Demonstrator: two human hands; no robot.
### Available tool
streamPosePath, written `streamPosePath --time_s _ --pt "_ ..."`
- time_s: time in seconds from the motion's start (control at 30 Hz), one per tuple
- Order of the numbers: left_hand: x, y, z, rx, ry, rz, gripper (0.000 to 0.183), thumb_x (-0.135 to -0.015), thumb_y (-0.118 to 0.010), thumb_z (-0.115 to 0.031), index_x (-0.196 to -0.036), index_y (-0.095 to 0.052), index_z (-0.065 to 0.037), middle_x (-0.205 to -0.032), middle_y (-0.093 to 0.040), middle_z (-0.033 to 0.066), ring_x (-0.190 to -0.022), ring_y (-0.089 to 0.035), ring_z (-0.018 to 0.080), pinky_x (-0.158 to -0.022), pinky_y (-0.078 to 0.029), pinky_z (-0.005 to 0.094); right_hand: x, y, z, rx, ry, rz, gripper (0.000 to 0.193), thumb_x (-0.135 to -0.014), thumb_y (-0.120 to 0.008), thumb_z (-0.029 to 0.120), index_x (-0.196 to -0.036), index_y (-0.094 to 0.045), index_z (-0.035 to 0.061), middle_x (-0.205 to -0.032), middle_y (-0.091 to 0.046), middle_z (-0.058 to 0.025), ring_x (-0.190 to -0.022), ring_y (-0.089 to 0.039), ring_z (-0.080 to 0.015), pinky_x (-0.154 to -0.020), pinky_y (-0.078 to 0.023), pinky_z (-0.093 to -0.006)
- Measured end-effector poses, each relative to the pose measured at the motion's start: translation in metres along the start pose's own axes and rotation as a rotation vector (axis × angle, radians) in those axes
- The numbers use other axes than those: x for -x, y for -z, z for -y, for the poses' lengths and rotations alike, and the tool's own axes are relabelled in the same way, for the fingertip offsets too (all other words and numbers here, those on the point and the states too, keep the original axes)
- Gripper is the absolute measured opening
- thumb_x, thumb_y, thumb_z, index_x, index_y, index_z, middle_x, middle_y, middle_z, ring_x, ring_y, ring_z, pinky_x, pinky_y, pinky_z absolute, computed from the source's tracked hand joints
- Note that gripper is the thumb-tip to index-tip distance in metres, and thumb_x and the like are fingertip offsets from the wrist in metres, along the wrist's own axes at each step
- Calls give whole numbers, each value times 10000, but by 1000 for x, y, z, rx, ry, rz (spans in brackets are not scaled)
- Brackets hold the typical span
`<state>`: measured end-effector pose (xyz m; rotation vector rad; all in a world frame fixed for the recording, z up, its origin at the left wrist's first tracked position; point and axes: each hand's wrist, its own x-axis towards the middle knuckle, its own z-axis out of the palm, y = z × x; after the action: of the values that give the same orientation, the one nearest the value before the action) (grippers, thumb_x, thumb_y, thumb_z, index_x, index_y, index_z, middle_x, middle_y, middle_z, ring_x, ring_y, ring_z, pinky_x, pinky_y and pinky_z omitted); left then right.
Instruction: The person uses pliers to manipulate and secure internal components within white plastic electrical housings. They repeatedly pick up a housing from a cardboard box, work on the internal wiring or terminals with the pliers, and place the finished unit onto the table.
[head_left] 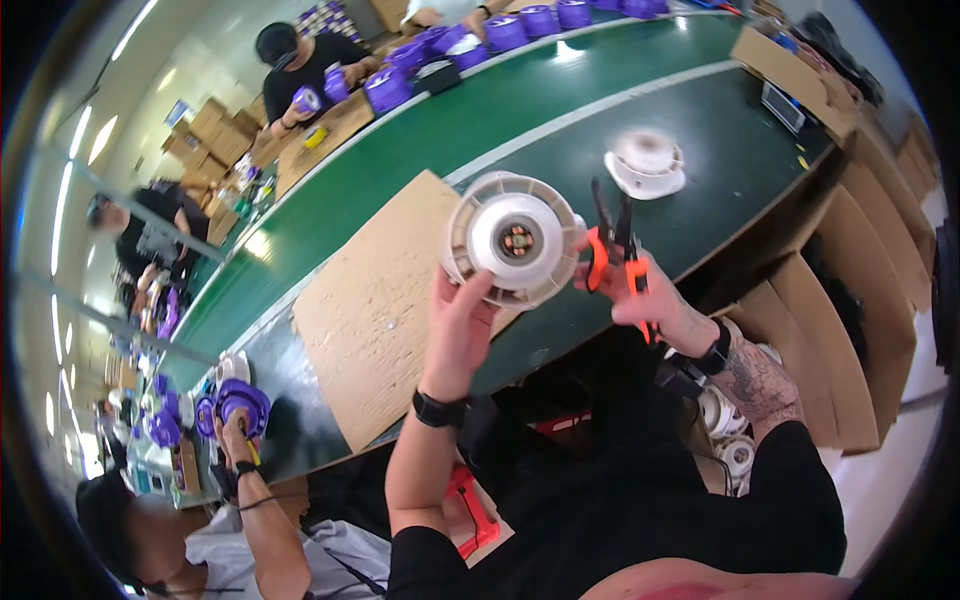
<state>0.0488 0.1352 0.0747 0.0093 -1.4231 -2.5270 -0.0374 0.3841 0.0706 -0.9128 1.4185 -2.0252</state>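
Held up above the bench, a round white plastic housing has a ribbed outer ring and what look like copper windings in its central hole. My left hand is closed on its lower edge, the thumb across the front. Close by on the right, my right hand grips a pair of pliers with orange handles and dark jaws pointing up. The pliers' jaws stand apart from the housing. Farther back on the bench sits another white housing, slightly blurred.
A cardboard sheet lies on the green bench. Open cardboard boxes stand at the right, with white round parts beside them. A co-worker's hand holds a purple part at the left. Purple housings line the far side.
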Motion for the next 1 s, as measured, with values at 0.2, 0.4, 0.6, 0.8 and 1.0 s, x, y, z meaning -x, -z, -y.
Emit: streamPosePath --time_s 0.2,0.4,0.6,0.8,1.0 --pt "-45 82 -58 -59 -136 -154 411 -1012 -602 -120 -1402 -493 -55 -1275 -649 108 -1113 -698 218 -904 -625 392 -86 -11 -15 -404 -315 86 608 -921 -604 292 -1486 -440 138 -1079 -639 -89 -1051 -635 -208 -875 -486 -373" --pt "-85 164 -38 56 -163 -304 420 -1005 -617 -135 -1408 -510 -94 -1272 -652 78 -1133 -683 208 -935 -611 383 -168 -18 -25 -106 -551 224 427 -935 -646 281 -1316 -573 104 -909 -586 -1 -827 -598 -112 -695 -464 -312" --pt "-86 179 -5 9 -50 -512 469 -988 -631 -121 -1436 -496 -84 -1329 -639 89 -1180 -670 226 -933 -610 390 -207 14 -59 -69 -483 106 490 -918 -671 353 -1330 -619 92 -1044 -598 -61 -955 -650 -226 -850 -565 -411" --pt "-76 175 -8 -47 -4 -528 476 -999 -615 -142 -1452 -486 -74 -1364 -630 102 -1210 -663 232 -980 -590 408 -197 25 -53 -296 -428 335 663 -841 -718 209 -1464 -527 90 -1146 -619 -91 -1096 -654 -249 -1003 -526 -430" --pt "-79 171 -6 -102 -33 -482 496 -1017 -591 -151 -1487 -450 -75 -1361 -627 102 -1202 -667 233 -968 -598 414 -204 13 -62 -223 -436 93 625 -890 -663 89 -1485 -478 44 -1221 -651 -154 -1120 -692 -279 -963 -554 -388"
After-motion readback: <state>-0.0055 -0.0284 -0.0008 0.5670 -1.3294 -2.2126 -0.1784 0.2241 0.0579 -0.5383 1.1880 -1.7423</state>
